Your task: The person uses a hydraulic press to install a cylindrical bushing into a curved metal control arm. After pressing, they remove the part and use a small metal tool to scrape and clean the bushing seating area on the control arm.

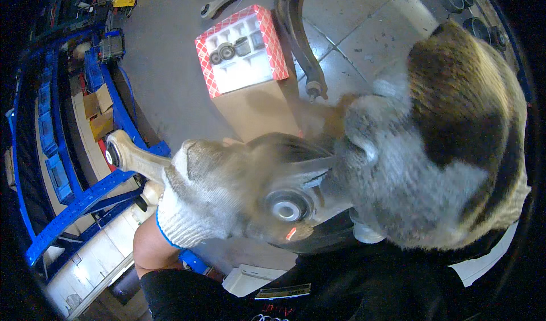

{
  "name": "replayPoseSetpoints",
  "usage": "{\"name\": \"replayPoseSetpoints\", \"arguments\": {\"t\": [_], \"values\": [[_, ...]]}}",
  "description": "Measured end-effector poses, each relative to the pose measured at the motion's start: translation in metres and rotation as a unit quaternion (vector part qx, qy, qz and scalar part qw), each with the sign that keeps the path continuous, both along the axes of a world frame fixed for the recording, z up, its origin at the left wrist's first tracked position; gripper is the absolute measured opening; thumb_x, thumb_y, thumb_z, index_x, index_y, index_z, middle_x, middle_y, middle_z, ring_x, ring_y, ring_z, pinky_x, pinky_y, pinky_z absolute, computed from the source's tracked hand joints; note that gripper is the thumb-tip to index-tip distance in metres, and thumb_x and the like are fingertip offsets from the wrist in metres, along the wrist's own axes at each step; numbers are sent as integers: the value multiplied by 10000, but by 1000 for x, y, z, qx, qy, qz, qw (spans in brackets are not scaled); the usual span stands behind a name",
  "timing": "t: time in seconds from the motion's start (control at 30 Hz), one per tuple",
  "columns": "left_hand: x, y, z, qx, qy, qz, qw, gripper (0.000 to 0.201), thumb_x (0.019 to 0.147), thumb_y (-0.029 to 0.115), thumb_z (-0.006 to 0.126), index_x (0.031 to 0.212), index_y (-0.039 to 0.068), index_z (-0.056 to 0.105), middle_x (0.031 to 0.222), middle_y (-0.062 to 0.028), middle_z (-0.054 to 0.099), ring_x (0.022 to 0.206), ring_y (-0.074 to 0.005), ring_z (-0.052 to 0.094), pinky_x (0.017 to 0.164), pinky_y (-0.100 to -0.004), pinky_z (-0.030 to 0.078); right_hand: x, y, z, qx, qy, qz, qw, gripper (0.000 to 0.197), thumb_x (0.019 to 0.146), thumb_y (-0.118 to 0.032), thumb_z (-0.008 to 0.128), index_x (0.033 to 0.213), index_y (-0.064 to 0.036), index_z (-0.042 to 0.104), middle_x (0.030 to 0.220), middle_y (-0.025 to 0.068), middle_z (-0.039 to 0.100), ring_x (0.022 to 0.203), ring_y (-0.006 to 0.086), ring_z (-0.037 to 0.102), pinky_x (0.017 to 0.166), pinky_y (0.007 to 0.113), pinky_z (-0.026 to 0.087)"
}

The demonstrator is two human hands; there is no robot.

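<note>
A silvery metal suspension control arm (327, 198) lies across the front of my body, with a round bushing (287, 208) near its middle and another (112, 153) at its left end. My left hand (207, 190), in a white knit glove with a blue cuff edge, is closed around the arm; its fingertips are blurred. My right hand (409, 167), in a dirty grey-brown glove, looms large close to the camera. It is closed over the arm's right part and hides that end. A pale round piece (367, 231) sticks out beneath this glove; its kind is unclear.
Beyond my hands stands a red-and-white patterned box (278, 56) with dark round bushings (226, 52) in its white insert, atop a brown carton (256, 110). Next to it lies a dark curved metal arm (298, 36). A blue rack (116, 93) stands left; metal rings (454, 0) lie far right.
</note>
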State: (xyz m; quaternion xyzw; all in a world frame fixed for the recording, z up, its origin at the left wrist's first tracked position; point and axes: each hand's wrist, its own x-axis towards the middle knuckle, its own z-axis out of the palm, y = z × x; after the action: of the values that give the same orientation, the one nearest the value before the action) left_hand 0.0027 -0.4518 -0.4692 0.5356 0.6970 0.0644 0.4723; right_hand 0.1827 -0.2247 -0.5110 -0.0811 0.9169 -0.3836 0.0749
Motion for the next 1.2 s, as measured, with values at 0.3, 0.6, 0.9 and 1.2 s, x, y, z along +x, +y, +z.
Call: {"name": "replayPoseSetpoints", "arguments": {"t": [0.3,0.6,0.9,1.2], "values": [[5,5,34,-85,72,-13,994,841,714,584,782,1338,74,542,1185,-131,662,1003,-252,681,874,-343,542,-1,-19,14,159,12,85,984,347,811,-372,693,1005,-85,685,1001,80,629,951,274,608,837,453,530],[-3,-29,7,-63,-50,99,992,744,786,458,774,1373,75,525,1176,-116,679,1039,-227,677,921,-344,534,-26,-27,-9,-57,86,77,992,355,840,-330,675,1107,-96,691,1026,102,651,893,227,654,717,388,574],[5,-14,25,-29,7,66,997,734,809,415,786,1383,50,512,1250,-127,646,1157,-240,634,1010,-366,500,-12,-11,15,44,-6,135,990,335,861,-266,645,1169,-136,675,1090,116,660,967,257,662,793,396,571],[8,-1,11,-154,-63,82,983,838,764,549,787,1363,31,513,1273,-144,610,1165,-258,619,997,-381,500,5,-5,3,3,91,75,993,328,821,-266,645,1115,-126,682,1035,95,670,938,259,670,781,397,570]]}}
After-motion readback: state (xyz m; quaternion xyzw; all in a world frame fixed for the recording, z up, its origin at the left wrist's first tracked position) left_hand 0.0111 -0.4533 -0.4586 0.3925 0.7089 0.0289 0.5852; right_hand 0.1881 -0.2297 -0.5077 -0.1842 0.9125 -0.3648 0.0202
